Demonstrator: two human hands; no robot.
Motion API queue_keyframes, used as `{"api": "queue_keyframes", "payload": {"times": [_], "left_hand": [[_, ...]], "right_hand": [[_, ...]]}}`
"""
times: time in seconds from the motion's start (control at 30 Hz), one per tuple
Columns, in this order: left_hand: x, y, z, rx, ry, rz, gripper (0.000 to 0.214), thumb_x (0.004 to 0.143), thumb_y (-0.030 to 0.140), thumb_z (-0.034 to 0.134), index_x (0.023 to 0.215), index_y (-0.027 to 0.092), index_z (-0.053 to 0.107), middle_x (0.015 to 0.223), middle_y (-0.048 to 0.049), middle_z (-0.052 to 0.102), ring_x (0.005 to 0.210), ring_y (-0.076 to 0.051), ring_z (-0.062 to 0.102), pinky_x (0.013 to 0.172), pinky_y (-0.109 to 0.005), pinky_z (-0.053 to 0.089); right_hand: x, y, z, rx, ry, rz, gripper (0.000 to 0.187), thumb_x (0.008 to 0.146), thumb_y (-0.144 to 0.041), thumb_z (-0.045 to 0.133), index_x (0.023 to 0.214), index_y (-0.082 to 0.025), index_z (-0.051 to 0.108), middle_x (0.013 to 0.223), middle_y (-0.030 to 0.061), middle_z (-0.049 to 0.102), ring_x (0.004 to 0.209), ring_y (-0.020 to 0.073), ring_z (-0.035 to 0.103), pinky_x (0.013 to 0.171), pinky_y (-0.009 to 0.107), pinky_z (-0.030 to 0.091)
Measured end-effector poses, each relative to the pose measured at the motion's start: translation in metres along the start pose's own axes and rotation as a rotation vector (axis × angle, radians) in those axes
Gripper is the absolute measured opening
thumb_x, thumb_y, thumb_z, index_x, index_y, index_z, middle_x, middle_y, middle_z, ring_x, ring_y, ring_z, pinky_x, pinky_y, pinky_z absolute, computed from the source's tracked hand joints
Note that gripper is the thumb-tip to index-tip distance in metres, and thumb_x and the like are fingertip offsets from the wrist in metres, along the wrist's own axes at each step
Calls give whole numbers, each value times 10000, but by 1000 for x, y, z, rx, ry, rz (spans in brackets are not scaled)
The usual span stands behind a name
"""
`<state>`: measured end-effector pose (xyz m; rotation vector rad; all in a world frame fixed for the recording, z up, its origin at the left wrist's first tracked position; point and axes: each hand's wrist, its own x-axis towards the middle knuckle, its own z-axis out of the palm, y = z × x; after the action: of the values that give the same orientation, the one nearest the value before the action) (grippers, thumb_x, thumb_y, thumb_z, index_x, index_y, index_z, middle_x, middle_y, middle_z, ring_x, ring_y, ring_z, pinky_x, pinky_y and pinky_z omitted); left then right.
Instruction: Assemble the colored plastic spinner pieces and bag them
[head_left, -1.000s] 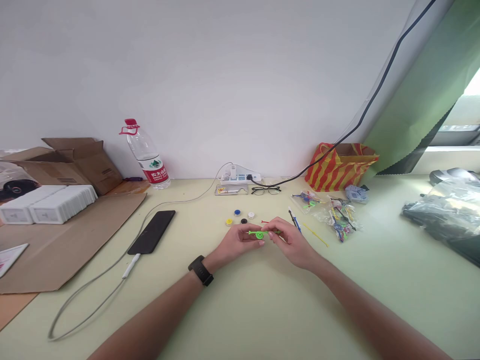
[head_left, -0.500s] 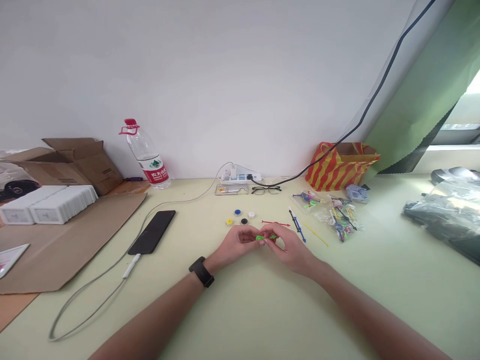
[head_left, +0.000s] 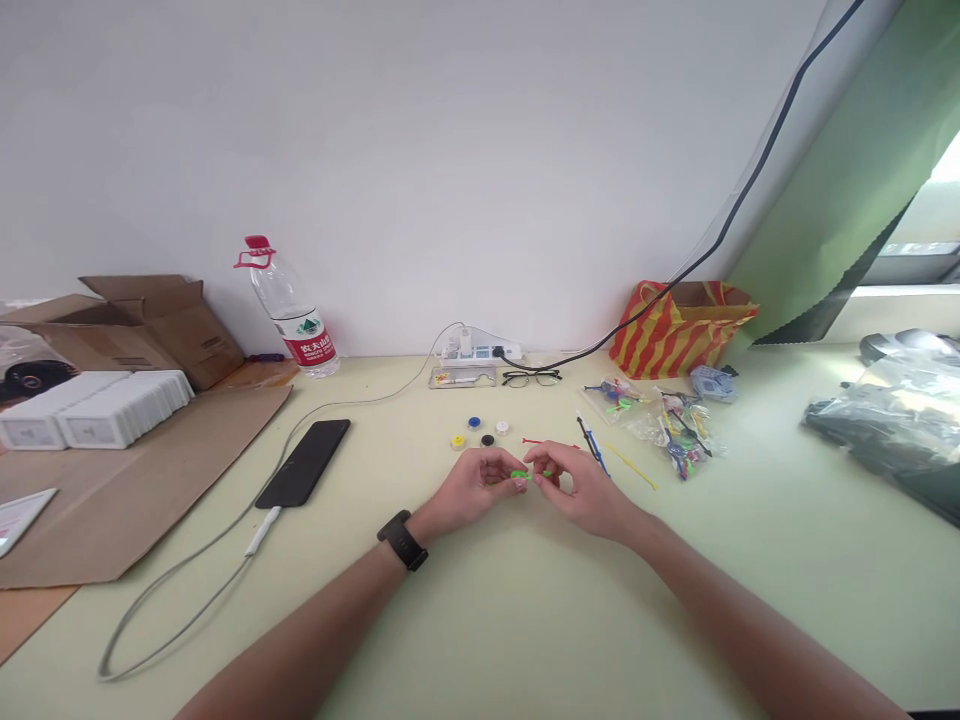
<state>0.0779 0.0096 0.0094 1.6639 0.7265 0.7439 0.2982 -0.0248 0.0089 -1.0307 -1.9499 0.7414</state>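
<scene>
Between the fingertips of my left hand point(head_left: 474, 487) is a small green round piece point(head_left: 518, 475). My right hand point(head_left: 589, 492) pinches a thin green stick point(head_left: 547, 474), one end of which meets or nearly meets the round piece; the fingers hide the exact contact. Just beyond the hands lie small discs: blue point(head_left: 474, 423), white point(head_left: 502, 428), yellow point(head_left: 457, 442) and black point(head_left: 487, 441). A red stick point(head_left: 534, 441) is partly covered by my right hand. Farther right are a blue stick point(head_left: 598, 452), a black stick point(head_left: 583, 432) and a yellow stick point(head_left: 631, 467).
Bags of coloured parts point(head_left: 682, 435) lie at the right, before a striped paper bag point(head_left: 664, 335). Glasses point(head_left: 531, 378) and a power strip point(head_left: 480, 349) are along the wall. A charging phone point(head_left: 304, 463), water bottle point(head_left: 304, 320) and cardboard box point(head_left: 150, 325) stand left.
My right hand has shifted slightly right, its fingertips drawing a little away from the left ones, so more of the green stick shows between them. The view has shifted slightly.
</scene>
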Motion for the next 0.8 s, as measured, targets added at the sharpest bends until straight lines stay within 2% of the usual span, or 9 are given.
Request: {"api": "queue_keyframes", "payload": {"times": [0.13, 0.33, 0.43, 0.5, 0.6, 0.7, 0.8], "left_hand": [[0, 1, -1, -97, 13, -45, 329, 853, 410, 820, 1026, 138, 751, 961, -123, 793, 946, -268, 761, 919, -409, 587], [3, -1, -12, -415, -29, -128, 213, 857, 344, 812, 886, 137, 772, 1077, -135, 782, 1019, -271, 734, 979, -404, 540], [3, -1, -15, -444, -39, -153, 231, 824, 306, 851, 995, 163, 791, 984, -88, 769, 943, -225, 722, 924, -361, 531], [4, 0, -15, -437, -28, -143, 278, 835, 310, 850, 1075, 185, 786, 917, -52, 740, 879, -183, 697, 897, -343, 524], [4, 1, -13, -421, 4, -129, 281, 835, 335, 853, 1055, 172, 789, 880, -43, 707, 836, -157, 663, 866, -321, 513], [5, 1, -14, -426, 31, -133, 285, 823, 349, 864, 1019, 156, 788, 872, -51, 704, 833, -157, 655, 840, -302, 497], [6, -1, -15, -439, 54, -128, 302, 813, 352, 872, 1021, 151, 785, 872, -57, 710, 839, -164, 659, 833, -295, 486]], "right_hand": [[2, 2, -2, 73, 18, 46, 197, 949, -229, 573, 1132, -229, 647, 875, 37, 678, 806, 190, 644, 683, 311, 529], [6, 6, -3, 260, 26, 73, 185, 946, -297, 631, 1113, -218, 650, 1016, 72, 691, 924, 205, 664, 860, 379, 577], [7, 6, -3, 253, 72, 67, 191, 951, -341, 640, 1098, -220, 653, 1071, 81, 689, 897, 197, 668, 847, 377, 584], [7, 5, -4, 181, 152, 58, 186, 957, -353, 637, 1087, -222, 656, 1075, 82, 691, 838, 186, 662, 793, 358, 581], [4, 0, -5, 102, 244, 35, 176, 981, -350, 609, 1102, -229, 648, 965, 64, 715, 782, 186, 664, 716, 333, 560], [2, -6, -5, 109, 220, 2, 175, 1011, -343, 563, 1129, -237, 637, 885, 48, 718, 793, 198, 679, 708, 332, 548], [-1, -11, -1, 102, 203, -6, 226, 1023, -348, 539, 1216, -252, 608, 991, 60, 707, 781, 185, 650, 765, 360, 553]]}}
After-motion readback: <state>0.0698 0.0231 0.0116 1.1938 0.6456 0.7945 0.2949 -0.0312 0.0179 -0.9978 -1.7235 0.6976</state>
